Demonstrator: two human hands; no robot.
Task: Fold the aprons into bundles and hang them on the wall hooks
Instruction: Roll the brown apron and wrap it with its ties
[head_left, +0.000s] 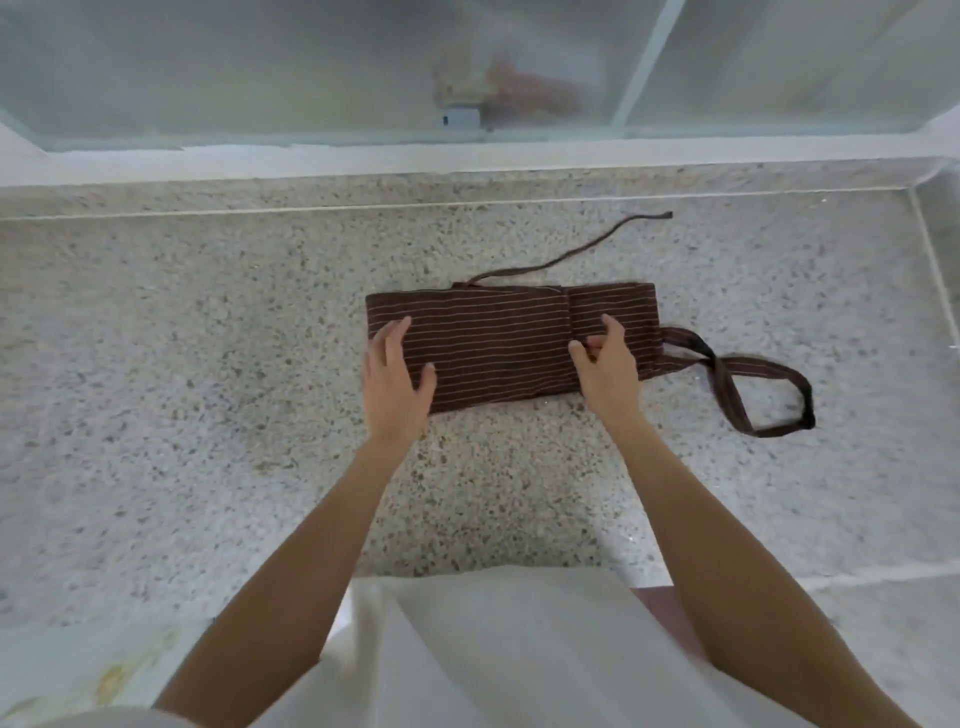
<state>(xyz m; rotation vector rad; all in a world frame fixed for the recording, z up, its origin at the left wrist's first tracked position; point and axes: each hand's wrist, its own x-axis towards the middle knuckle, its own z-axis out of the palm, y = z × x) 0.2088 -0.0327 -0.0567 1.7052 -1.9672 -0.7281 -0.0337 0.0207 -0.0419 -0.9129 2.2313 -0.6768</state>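
Apron lies folded into a long brown striped band, flat on the speckled stone worktop, near its middle. Your left hand rests flat on the band's left end, fingers spread and straight. Your right hand sits toward the right end with fingers bent; it looks to be pinching a fold of cloth, though the grip itself is hard to read. Hands are well apart, one at each end.

Risks from here, as judgement:
- The neck loop trails off the right end, twisted into a figure eight. Roll toward it and you may trap it inside the bundle, leaving nothing to hang on a hook.
- The tie strap runs loose from the far edge toward the wall. It may drag or snag as you roll, pulling the layers askew.
- An overlap edge shows just left of your right hand. Lift the left hand early and the layers could slide apart.
- No hooks in view.
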